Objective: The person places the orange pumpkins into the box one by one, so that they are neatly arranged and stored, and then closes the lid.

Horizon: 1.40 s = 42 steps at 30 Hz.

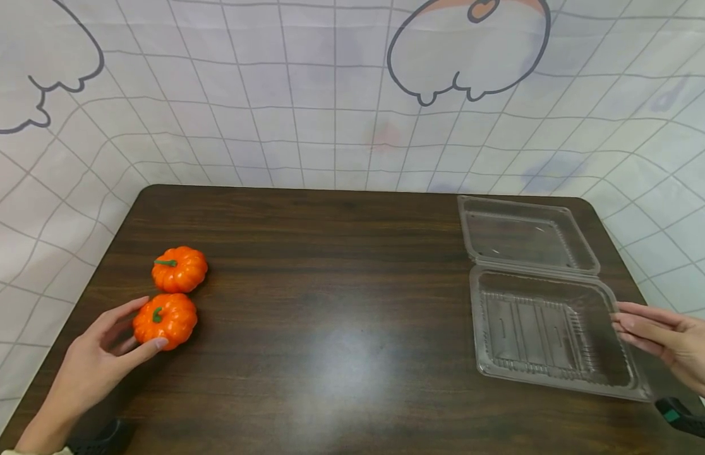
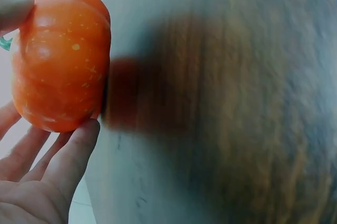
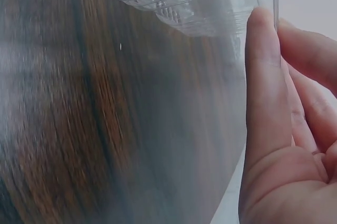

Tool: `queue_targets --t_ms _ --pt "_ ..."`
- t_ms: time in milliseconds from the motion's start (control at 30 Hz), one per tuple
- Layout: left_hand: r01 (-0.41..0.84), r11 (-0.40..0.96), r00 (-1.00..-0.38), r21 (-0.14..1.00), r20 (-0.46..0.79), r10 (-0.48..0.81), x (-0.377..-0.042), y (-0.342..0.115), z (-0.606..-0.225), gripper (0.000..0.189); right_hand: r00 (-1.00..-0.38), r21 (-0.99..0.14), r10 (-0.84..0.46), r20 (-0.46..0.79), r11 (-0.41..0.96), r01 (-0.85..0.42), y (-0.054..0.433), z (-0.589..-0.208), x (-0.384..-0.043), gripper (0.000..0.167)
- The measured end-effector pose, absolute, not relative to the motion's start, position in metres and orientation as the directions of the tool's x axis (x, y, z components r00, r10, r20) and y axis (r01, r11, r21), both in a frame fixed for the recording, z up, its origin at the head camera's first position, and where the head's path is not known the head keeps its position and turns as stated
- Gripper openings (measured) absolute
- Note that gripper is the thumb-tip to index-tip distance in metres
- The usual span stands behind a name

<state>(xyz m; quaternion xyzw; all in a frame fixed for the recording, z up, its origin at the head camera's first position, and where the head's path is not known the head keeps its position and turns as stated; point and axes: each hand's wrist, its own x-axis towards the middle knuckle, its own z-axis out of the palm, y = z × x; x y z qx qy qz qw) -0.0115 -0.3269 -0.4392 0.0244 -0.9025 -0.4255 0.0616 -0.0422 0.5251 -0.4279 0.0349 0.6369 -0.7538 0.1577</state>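
Two small orange toy pumpkins with green stems are at the table's left side. My left hand (image 1: 99, 357) grips the nearer pumpkin (image 1: 166, 321), thumb on one side and fingers on the other; the left wrist view shows this pumpkin (image 2: 63, 58) between them. Just behind it, the other pumpkin (image 1: 180, 270) sits with its stem pointing left. At the right, a clear plastic clamshell container (image 1: 531, 379) lies unfolded, its lid (image 1: 517, 234) laid back behind the base. My right hand (image 1: 668, 341) pinches the base's right rim between thumb and fingers, also visible in the right wrist view (image 3: 284, 103).
Everything lies on a dark wood-grain table (image 1: 330, 284) with rounded far corners. A white sheet with a grid pattern and cartoon outlines (image 1: 307, 95) hangs behind and at both sides. The container's lid reaches close to the far table edge.
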Motion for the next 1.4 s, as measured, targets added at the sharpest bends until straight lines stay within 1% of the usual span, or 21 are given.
queue_targets --t_ms 133,300,433,633,767,1000,1400 --pt "0.029 0.623 -0.990 0.782 0.107 -0.088 -0.012 -0.321 -0.433 0.078 -0.942 -0.949 -0.213 -0.258 -0.128 0.289 0.518 -0.425 -0.043 0.050" --pt "0.044 0.618 -0.991 0.785 0.114 -0.075 -0.012 -0.315 -0.426 0.078 -0.929 -0.932 -0.313 -0.198 -0.233 0.277 0.511 -0.424 -0.044 0.052" --pt "0.062 0.604 -0.990 0.795 0.125 -0.064 -0.013 -0.309 -0.422 0.078 -0.909 -0.901 -0.359 -0.210 -0.290 0.323 0.503 -0.423 -0.046 0.052" --pt "0.068 0.593 -0.990 0.802 0.126 -0.057 -0.013 -0.303 -0.419 0.079 -0.907 -0.901 -0.327 -0.265 -0.252 0.354 0.491 -0.422 -0.049 0.050" --pt "0.057 0.594 -0.991 0.802 0.117 -0.062 -0.014 -0.302 -0.418 0.078 -0.907 -0.902 -0.324 -0.269 -0.245 0.355 0.482 -0.421 -0.050 0.049" --pt "0.061 0.612 -0.992 0.789 0.117 -0.051 -0.017 -0.297 -0.413 0.077 -0.911 -0.917 -0.296 -0.288 -0.191 0.352 0.461 -0.421 -0.052 0.046" --pt "0.167 0.578 -0.982 0.799 0.185 0.029 -0.027 -0.291 -0.414 0.076 -0.920 -0.908 -0.280 -0.274 -0.241 0.343 0.421 -0.423 -0.052 0.042"
